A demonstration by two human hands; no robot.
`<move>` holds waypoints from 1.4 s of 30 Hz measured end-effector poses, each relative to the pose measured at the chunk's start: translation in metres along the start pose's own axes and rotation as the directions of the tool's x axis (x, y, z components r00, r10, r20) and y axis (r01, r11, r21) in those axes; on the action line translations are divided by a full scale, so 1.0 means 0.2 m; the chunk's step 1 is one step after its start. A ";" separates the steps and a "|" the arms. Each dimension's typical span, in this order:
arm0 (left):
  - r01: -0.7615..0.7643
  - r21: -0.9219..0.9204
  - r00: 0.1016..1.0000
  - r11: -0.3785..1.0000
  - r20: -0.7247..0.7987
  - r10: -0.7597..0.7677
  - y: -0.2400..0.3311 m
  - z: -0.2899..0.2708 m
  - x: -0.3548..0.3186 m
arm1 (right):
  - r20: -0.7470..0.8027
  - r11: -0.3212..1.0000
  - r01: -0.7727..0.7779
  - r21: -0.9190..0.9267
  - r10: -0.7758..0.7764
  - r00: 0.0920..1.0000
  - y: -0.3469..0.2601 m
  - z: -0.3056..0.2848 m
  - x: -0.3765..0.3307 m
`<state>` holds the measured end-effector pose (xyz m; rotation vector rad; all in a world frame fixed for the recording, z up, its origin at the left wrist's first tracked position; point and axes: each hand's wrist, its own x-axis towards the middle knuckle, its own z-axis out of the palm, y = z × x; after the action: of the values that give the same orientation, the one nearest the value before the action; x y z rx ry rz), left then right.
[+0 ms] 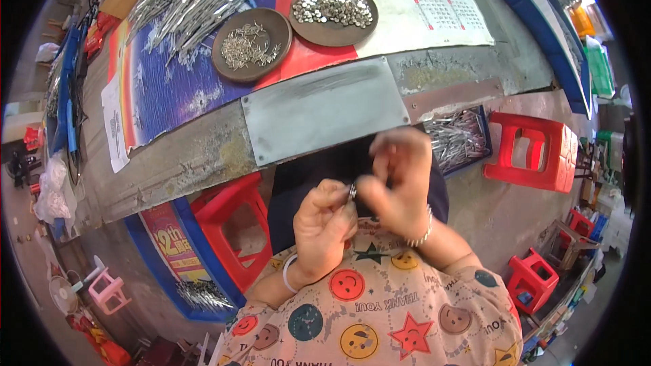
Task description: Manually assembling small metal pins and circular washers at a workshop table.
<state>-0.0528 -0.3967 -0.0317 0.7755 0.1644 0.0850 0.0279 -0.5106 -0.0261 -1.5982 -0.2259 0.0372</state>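
Observation:
My left hand (322,228) is closed in a pinch, held in front of my body below the table edge. A small, dark, shiny metal piece (352,192) shows at its fingertips; its exact kind is too small to make out. Close on its right is my right hand (401,186), blurred by motion. The right thumb points toward the metal piece, and the other fingers curl above it. Whether the right fingers hold anything is hidden by the blur. Beyond the hands, a bare metal plate (325,112) is fixed along the table's near edge.
On the table are a brown dish (218,54) of small metal pins, another dish (325,37) of small round metal pieces, and a pile of slender metal strips (196,3). Blue trays with metal parts (203,295) (458,139) flank me. Red stools (234,237) (532,152) stand nearby.

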 end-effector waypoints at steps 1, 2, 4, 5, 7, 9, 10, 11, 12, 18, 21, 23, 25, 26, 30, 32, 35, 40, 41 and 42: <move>-0.041 0.092 0.999 0.995 0.014 0.040 -0.02 -0.02 0.00 | 0.112 0.980 0.162 0.112 -0.175 0.978 -0.04 0.00 -0.03; -0.072 0.145 0.997 0.987 0.012 0.071 -0.03 -0.01 0.02 | 0.103 0.920 0.280 0.274 -0.318 0.943 -0.02 0.04 -0.05; 0.038 -0.073 0.999 0.997 0.009 -0.038 0.03 0.03 -0.02 | 0.111 0.998 0.033 0.044 -0.038 0.993 -0.03 -0.02 -0.01; 0.057 -0.108 0.998 0.993 0.002 -0.057 0.04 0.03 -0.01 | -0.066 0.999 -0.042 0.008 0.043 0.997 0.02 -0.01 0.02; 0.067 -0.071 0.997 0.995 0.029 -0.066 0.06 0.02 0.02 | -0.086 0.980 0.148 0.134 -0.137 0.987 0.05 -0.05 0.02; 0.104 0.038 0.993 0.994 0.044 -0.106 0.08 -0.01 0.02 | 0.074 0.982 0.186 0.039 -0.188 0.979 0.04 -0.06 -0.01; 0.110 0.084 0.992 0.990 0.055 -0.114 0.12 -0.02 0.02 | 0.192 0.998 0.060 -0.032 -0.053 0.980 0.02 -0.06 -0.02; 0.108 0.133 0.990 0.985 0.071 -0.118 0.16 -0.02 0.05 | 0.287 0.998 0.053 -0.031 -0.042 0.957 0.05 -0.05 0.00; 0.092 0.217 0.991 0.972 0.079 -0.111 0.19 -0.03 0.08 | 0.337 0.999 -0.029 -0.043 0.042 0.941 0.05 -0.03 0.01; -0.168 0.811 0.969 0.560 0.239 -0.055 0.41 0.02 0.36 | 0.592 0.972 -0.001 -0.235 0.144 0.793 0.27 0.03 0.03; -0.408 0.880 0.894 0.244 0.439 -0.087 0.44 0.12 0.57 | 0.680 0.947 0.093 -0.308 0.150 0.718 0.36 0.05 0.04; -0.396 0.894 0.900 0.212 0.423 -0.104 0.40 0.16 0.66 | 0.702 0.909 0.082 -0.408 0.254 0.666 0.37 0.03 0.05; -0.506 0.853 0.838 0.126 0.521 -0.160 0.36 0.15 0.76 | 0.710 0.876 0.116 -0.468 0.295 0.639 0.42 0.03 0.02; -0.521 0.848 0.832 0.097 0.530 -0.163 0.33 0.15 0.80 | 0.713 0.884 0.088 -0.460 0.308 0.630 0.43 0.03 0.03; -0.574 0.818 0.802 -0.023 0.556 -0.218 0.29 0.11 0.89 | 0.696 0.888 0.013 -0.460 0.351 0.626 0.44 0.02 0.06; -0.578 0.813 0.797 -0.071 0.543 -0.265 0.32 0.10 0.90 | 0.711 0.894 0.019 -0.448 0.343 0.613 0.44 0.02 0.07; -0.572 0.813 0.797 -0.112 0.518 -0.310 0.34 0.12 0.91 | 0.704 0.895 0.048 -0.443 0.315 0.636 0.48 0.03 0.06; -0.608 0.775 0.779 -0.174 0.538 -0.323 0.42 0.04 0.88 | 0.659 0.916 0.156 -0.369 0.139 0.740 0.57 0.05 0.02; -0.610 0.771 0.779 -0.181 0.543 -0.313 0.45 0.02 0.86 | 0.676 0.907 0.159 -0.390 0.165 0.719 0.57 0.05 0.01; -0.582 0.794 0.797 -0.178 0.512 -0.321 0.47 0.00 0.84 | 0.670 0.908 0.159 -0.388 0.160 0.725 0.57 0.04 0.01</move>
<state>0.1114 -0.3073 0.0154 2.5387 -0.6530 -0.1195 0.0425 -0.5050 -0.1403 -1.9639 -0.8750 0.6451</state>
